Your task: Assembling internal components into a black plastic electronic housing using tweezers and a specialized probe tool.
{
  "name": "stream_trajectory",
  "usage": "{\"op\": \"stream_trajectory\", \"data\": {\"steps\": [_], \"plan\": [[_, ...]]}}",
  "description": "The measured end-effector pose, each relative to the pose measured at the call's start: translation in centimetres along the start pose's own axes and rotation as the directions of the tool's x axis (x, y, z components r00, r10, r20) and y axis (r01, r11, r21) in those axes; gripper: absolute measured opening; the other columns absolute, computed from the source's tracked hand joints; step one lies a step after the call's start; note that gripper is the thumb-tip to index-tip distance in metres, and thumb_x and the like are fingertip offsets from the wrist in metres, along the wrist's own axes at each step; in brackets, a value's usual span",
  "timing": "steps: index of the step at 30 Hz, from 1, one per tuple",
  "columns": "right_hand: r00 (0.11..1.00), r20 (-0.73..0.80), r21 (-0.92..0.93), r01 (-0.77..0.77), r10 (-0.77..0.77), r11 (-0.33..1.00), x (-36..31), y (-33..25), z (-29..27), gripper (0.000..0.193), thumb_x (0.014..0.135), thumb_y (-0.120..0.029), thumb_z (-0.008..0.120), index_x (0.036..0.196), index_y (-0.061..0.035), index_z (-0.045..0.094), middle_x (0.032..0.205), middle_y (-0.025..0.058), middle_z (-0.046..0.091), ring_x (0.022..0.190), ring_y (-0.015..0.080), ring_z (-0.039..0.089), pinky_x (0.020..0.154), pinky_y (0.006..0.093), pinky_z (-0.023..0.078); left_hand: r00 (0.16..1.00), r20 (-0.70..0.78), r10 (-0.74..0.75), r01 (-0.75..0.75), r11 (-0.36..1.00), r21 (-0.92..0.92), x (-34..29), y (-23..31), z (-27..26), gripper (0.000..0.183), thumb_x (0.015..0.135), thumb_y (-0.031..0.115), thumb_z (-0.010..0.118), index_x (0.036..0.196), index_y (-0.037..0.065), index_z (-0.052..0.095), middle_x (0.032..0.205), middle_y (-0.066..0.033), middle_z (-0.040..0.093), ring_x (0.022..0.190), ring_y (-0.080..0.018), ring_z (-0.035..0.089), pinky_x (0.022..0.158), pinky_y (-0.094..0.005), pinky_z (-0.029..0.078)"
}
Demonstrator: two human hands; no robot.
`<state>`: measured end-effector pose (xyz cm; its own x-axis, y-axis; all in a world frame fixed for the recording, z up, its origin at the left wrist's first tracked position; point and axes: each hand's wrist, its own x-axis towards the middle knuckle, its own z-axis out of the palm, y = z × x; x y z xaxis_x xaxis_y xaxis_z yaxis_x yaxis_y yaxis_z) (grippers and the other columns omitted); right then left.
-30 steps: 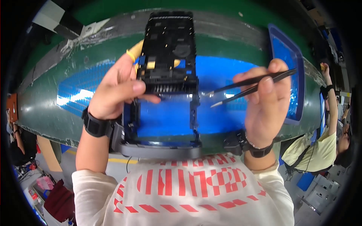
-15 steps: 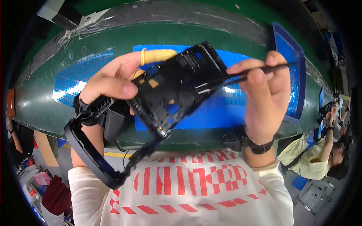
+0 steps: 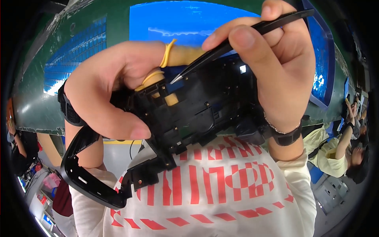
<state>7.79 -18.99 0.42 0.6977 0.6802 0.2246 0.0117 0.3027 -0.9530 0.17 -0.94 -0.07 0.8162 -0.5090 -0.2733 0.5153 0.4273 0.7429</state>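
Note:
My left hand grips a black plastic housing at its left end, thumb on the face toward me and fingers behind. Yellow finger cots cover at least two of its fingers. From the housing's lower left hangs a black frame with a curved handle-like loop. The housing's inner face shows ribs, small brass-coloured dots and cutouts. Between thumb and fingers my right hand pinches black tweezers. Their pale tips are close together at the housing's upper left, by a small blue patch; contact I cannot tell.
Behind the housing a blue mat lies on the green table. A gridded blue sheet is at the left, a blue tray at the right. Another person sits at the far right; a further person's hand shows at the left rim.
The housing has come closer to me and turned flatter. The tweezer tips have moved left, from the housing's right part to its upper left. Both hands keep their hold.

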Motion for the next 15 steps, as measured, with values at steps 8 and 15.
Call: {"op": "stream_trajectory", "data": {"steps": [8,15], "plan": [[1.0,0.019,-0.046,-0.002,0.003,0.999,0.2,0.8,0.4,0.025,0.082,-0.003,0.05,0.097,-0.0039,0.031,0.076,0.0182,0.06,0.066,0.0163,0.058,0.063,0.0214,0.046,0.979,-0.12,0.164,-0.175,0.981,-0.082,-0.3,-0.6,0.8,0.073,0.039,0.007,0.062,0.103,-0.019,0.041,0.084,-0.0163,0.059,0.073,-0.0157,0.059,0.068,-0.0216,0.046],[1.0,0.011,-0.092,0.004,-0.003,0.996,0.3,1.2,0.1,0.025,0.081,-0.003,0.051,0.097,-0.0039,0.031,0.075,0.0182,0.06,0.066,0.0167,0.058,0.064,0.0215,0.046,0.965,-0.262,0.022,-0.044,0.996,-0.082,-0.4,0.0,1.8,0.077,0.033,0.013,0.061,0.101,-0.02,0.043,0.08,-0.0152,0.059,0.067,-0.0157,0.059,0.066,-0.0192,0.045]]}}
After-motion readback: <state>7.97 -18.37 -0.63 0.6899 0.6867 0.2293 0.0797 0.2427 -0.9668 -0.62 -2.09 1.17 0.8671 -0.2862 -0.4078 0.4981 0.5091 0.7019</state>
